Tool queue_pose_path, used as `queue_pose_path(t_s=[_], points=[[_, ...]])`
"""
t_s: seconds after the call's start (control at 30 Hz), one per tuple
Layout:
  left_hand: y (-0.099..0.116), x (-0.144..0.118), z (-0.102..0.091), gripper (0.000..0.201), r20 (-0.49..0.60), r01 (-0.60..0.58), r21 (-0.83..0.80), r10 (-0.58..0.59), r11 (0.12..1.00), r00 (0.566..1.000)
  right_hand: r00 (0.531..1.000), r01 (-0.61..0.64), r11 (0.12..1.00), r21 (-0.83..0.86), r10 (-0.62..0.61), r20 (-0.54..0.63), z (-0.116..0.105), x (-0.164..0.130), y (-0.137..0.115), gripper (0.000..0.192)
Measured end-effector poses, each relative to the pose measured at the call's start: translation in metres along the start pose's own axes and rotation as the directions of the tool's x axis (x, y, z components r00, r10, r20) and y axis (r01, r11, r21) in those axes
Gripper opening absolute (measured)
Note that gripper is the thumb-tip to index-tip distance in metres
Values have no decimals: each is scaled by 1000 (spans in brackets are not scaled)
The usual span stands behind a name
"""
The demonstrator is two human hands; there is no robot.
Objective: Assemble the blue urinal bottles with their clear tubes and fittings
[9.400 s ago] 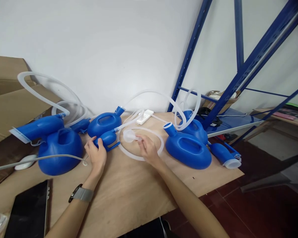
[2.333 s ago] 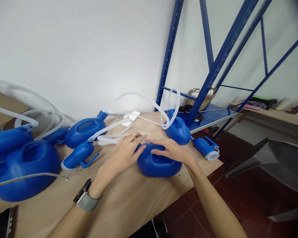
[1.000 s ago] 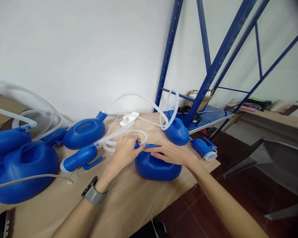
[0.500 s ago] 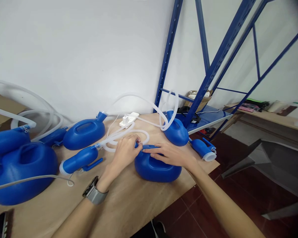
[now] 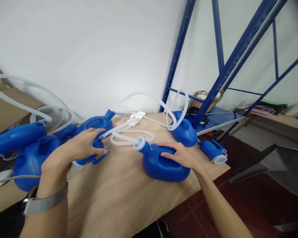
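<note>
By a clock face laid over the view, the blue jug (image 5: 154, 165) sits on the wooden table (image 5: 129, 198) near 5 o'clock, its spout slanting toward 10 o'clock with a whitish translucent piece (image 5: 139, 144) at the mouth. The right hand (image 5: 181, 154) reaches in from 4 o'clock and grasps the jug by its handle, fingers lying over the top and the thumb at the handle opening; how firmly they press, I cannot tell. The left hand (image 5: 80, 145), between 8 and 9 o'clock, has its fingers released, loosely curved and spread, the thumb apart from them. It is over a small blue bottle (image 5: 85, 161), partly hidden beneath it; whether they touch, I cannot tell. From that bottle's neck a translucent hose (image 5: 131, 142) runs to loose coils at 10 o'clock from the jug. A white power strip (image 5: 138, 116) lies beyond the coils, close to the middle. Another blue jug (image 5: 95, 123) stands at 9 o'clock, and a 3rd jug (image 5: 185, 134), with hose looping at its neck, stands between 3 and 4 o'clock. At 4 o'clock a capped blue bottle (image 5: 212, 152) lies near the table edge.
</note>
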State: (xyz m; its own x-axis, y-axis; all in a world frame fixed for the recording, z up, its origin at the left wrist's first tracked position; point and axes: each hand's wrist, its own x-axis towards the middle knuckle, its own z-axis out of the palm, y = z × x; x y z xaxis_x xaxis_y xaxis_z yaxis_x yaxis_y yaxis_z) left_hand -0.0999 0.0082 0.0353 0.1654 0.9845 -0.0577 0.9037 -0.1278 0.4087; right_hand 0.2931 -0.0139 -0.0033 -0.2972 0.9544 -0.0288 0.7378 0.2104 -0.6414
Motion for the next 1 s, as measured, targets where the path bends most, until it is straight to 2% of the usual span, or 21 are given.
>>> queue_pose_path(t_s=[0.03, 0.1, 0.17, 0.23, 0.33, 0.43, 0.5, 0.57, 0.67, 0.77, 0.87, 0.93, 1.0], points=[[-10, 3, 3, 109, 64, 81, 3, -81, 997, 995, 1000, 3, 1000, 22, -2, -21, 0, -1, 2, 62], [-23, 11, 11, 112, 168, 161, -12, -157, 987, 973, 997, -12, 997, 75, 17, -72, -2, -4, 5, 64], [-31, 19, 20, 107, 239, 178, -8, -171, 984, 956, 987, -77, 987, 143, 95, -130, -7, -9, 8, 67], [-35, 25, 25, 95, 247, 167, 17, -166, 986, 955, 968, -146, 969, 197, 182, -176, -12, -15, 10, 69], [-35, 26, 23, 80, 160, 103, 33, -107, 994, 981, 950, -196, 955, 223, 241, -198, -15, -18, 9, 68], [-25, 14, 8, 70, -11, 36, -33, -36, 999, 999, 951, -206, 955, 213, 247, -186, -11, -12, 3, 69], [-14, 4, -4, 74, -152, 45, -101, -60, 994, 986, 963, -192, 964, 185, 221, -155, -5, -5, -1, 70], [-3, -4, -14, 81, -245, 64, -188, -110, 980, 963, 978, -157, 977, 144, 174, -112, 0, 2, -5, 69], [10, -10, -19, 79, -279, 66, -326, -162, 943, 947, 986, -134, 984, 113, 144, -82, 4, 9, -8, 68], [21, -7, -15, 77, -176, 65, -502, -176, 863, 969, 979, -173, 977, 124, 184, -89, 3, 10, -10, 67], [31, -3, -7, 86, -100, 37, -755, -171, 655, 980, 974, -196, 971, 141, 209, -88, 4, 10, -11, 66], [35, -3, -5, 91, -101, -27, -863, -120, 505, 988, 975, -180, 973, 148, 196, -104, 7, 9, -13, 66], [37, -7, -6, 93, -151, -128, -892, -18, 433, 988, 972, -163, 975, 153, 185, -144, 11, 6, -17, 67]])
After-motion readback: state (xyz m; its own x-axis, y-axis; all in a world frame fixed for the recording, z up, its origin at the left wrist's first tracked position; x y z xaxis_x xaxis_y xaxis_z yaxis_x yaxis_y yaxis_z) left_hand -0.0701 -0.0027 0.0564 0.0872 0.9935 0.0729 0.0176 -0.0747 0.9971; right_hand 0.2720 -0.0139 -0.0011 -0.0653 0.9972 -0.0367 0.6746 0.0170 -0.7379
